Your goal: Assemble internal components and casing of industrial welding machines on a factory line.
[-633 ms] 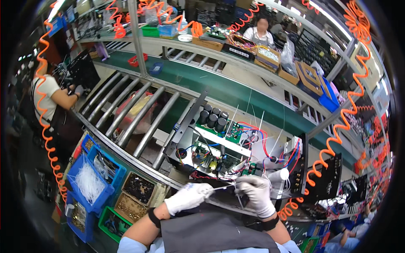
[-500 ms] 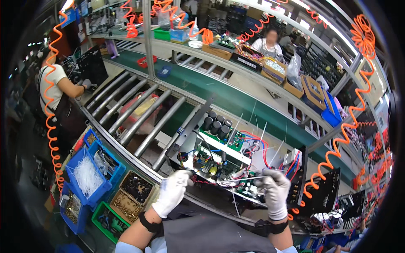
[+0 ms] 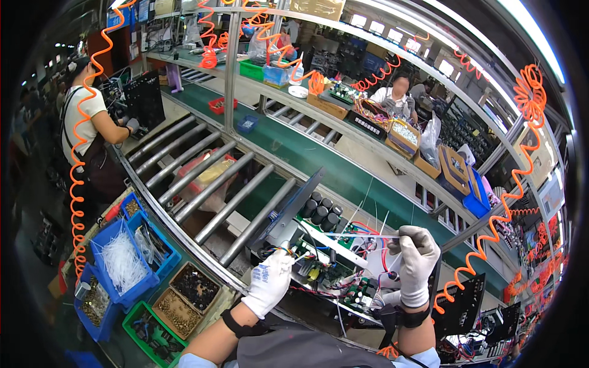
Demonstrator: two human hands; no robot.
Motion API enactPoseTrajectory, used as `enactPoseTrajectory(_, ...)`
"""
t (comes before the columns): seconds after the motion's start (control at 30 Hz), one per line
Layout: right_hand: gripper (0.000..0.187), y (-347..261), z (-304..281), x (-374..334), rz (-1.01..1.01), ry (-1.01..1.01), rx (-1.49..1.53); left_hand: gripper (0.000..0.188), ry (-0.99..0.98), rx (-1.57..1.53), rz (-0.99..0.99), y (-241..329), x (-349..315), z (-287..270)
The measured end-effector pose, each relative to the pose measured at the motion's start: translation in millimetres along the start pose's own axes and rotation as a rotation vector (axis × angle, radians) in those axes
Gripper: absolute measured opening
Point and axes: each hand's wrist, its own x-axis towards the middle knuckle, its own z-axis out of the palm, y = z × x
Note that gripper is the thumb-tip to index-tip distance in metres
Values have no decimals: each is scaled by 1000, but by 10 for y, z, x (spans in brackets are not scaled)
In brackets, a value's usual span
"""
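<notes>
An opened electronics unit [image 3: 336,244] lies in front of me, with black cylindrical capacitors [image 3: 321,210], circuit boards and red, blue and black wires. My left hand [image 3: 270,282], in a white glove, is closed at the unit's left end, fingertips against the wires [image 3: 283,250]; what they pinch is hidden. My right hand [image 3: 418,265], gloved too, is raised over the unit's right side with its fingers closed on a thin white cable tie [image 3: 368,235]. The tie stretches leftward across the unit from those fingers. Several more white ties stick up from the unit.
Metal rollers [image 3: 211,184] run to the left. Blue bins [image 3: 126,260] of white ties, a green bin [image 3: 150,334] and a screw box [image 3: 178,313] stand at lower left. An orange coiled hose [image 3: 485,245] hangs at right. Co-workers are at far left and behind the line.
My right hand has risen and drawn the cable tie up off the lower boards. My left hand has shifted slightly right. The whole view has tilted upward a little.
</notes>
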Motion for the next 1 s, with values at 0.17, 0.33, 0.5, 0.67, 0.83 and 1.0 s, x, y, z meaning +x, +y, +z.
enactPoseTrajectory(0.17, 11, 148, 66, 88, 101, -150, -151, 31, -68, -47, -110, -133, 106, 192)
enactPoseTrajectory(0.33, 14, 485, 329, 78, 160, -277, -101, 18, -56, 117, -188, -138, 182, 265)
enactPoseTrajectory(0.5, 15, 713, 471, 66, 434, -413, 43, 29, -127, 290, -268, -45, 238, 260)
enactPoseTrajectory(0.67, 19, 624, 515, 106, 55, -546, -300, 31, -220, 355, -216, 208, 178, -49)
enactPoseTrajectory(0.83, 17, 578, 851, 224, 263, -741, -203, 17, -104, 359, -26, 531, 352, -318)
enactPoseTrajectory(1.0, 14, 713, 846, 399, 609, -755, 221, 18, -37, 210, 28, 446, 696, 172)
